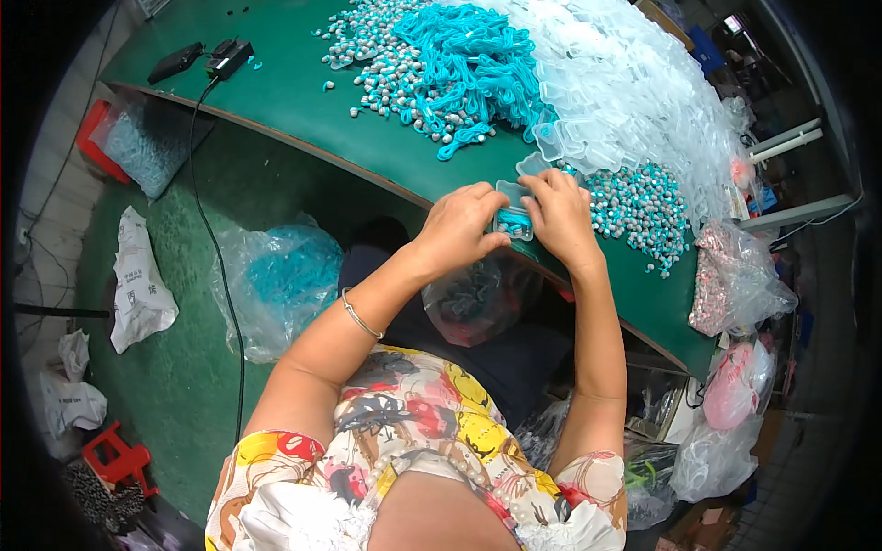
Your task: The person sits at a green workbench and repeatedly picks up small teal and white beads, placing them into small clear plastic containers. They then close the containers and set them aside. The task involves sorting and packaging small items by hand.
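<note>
At the table's near edge, both hands grip a small clear plastic case (515, 226) with turquoise pieces showing inside it. My left hand (459, 223) closes on its left side, thumb at the near corner and fingers at the far one. From the right, my right hand (561, 219) bends its fingers over the case, partly covering it. Just beyond the fingers lies another clear plastic part (532, 163); I cannot tell whether it joins the held case. Small turquoise-and-grey bead-like pieces (640, 207) are heaped right of my right hand.
On the green table (294, 101) lie bundled turquoise cords (478, 64), more small pieces (386, 78), a large pile of clear cases (625, 83) and a black device with a cable (228, 59). Filled bags (735, 280) hang at the right edge. A bag of turquoise stuff (285, 275) stands on the floor.
</note>
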Demonstrator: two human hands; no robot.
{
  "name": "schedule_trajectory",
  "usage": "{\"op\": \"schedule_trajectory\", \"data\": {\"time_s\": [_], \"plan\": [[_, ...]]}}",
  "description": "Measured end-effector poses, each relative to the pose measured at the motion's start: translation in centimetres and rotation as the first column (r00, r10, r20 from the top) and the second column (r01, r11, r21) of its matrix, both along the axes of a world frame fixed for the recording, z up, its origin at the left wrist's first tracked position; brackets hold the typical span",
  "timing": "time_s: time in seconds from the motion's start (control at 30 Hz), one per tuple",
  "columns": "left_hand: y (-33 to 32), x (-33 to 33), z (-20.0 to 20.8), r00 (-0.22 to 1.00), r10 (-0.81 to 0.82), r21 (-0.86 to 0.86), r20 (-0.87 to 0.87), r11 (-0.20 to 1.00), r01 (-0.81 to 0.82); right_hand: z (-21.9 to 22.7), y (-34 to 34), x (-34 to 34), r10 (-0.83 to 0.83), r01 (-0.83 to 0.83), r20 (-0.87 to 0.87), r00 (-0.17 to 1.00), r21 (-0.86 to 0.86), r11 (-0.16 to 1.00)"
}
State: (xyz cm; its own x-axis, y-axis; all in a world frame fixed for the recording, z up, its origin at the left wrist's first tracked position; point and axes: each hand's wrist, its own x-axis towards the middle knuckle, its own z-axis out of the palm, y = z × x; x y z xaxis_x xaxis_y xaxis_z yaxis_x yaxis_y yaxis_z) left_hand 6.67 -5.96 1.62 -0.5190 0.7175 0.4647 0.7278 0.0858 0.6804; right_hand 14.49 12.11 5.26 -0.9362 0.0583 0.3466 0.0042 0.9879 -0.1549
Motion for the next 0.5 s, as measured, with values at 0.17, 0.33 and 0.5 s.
{"op": "schedule_trajectory", "data": {"time_s": [0.17,0.33,0.5], "plan": [[0.0,-0.1,-0.1,1.0,-0.009,0.025,0.015,1.0,0.008,-0.2,0.5,-0.2,0.027,-0.03,-0.024,0.999,-0.101,0.994],[-0.1,0.5,0.3,0.997,0.016,0.105,0.072,0.994,-0.023,-0.3,0.7,1.1,0.149,-0.168,-0.082,0.985,-0.333,0.928],[-0.1,0.4,-0.3,0.997,0.016,0.056,-0.08,0.998,-0.012,0.6,0.0,3.0,0.299,-0.328,-0.139,0.944,-0.297,0.897]]}}
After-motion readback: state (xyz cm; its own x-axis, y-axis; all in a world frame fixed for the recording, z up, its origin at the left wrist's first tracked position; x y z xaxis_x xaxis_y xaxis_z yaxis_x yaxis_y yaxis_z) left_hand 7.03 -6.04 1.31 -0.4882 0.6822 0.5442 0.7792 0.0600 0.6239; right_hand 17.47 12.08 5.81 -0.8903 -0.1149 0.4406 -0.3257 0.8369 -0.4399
